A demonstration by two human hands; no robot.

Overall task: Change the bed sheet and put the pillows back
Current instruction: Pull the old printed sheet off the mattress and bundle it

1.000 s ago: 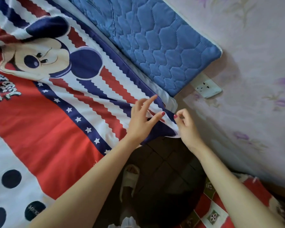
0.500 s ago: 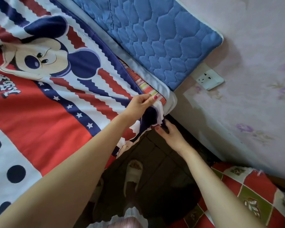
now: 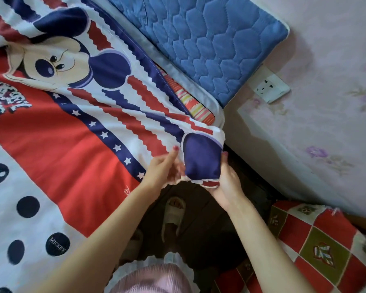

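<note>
The fingers of the left hand (image 3: 163, 170) are curled and pinch the hanging edge of the bed sheet (image 3: 76, 132) at its near corner, the thumb lying up along the cloth; the right hand (image 3: 227, 180) cups the same corner from below and from the side, its fingers wrapped round the dark blue patch of the print, so both hands hold the one corner just off the mattress edge. That corner hangs over the corner of the mattress (image 3: 217, 115), where a strip of striped cloth (image 3: 194, 102) still shows between the new sheet and the grey mattress border, so the sheet is not yet tucked or pulled square here. Outward from the hands, the sheet lies spread over the bed with its cartoon print upward, mostly flat, with a few folds near the held corner. Beyond it a blue quilted pad (image 3: 209, 39) lies against the wall (image 3: 325, 134), beside a wall socket (image 3: 270, 86). On the floor stands a slippered foot (image 3: 173, 214), and a red chequered cloth (image 3: 317, 246) lies to the right. Judging by this, the new sheet is laid but this corner needs fitting, and no pillow is clearly back in place.
</note>
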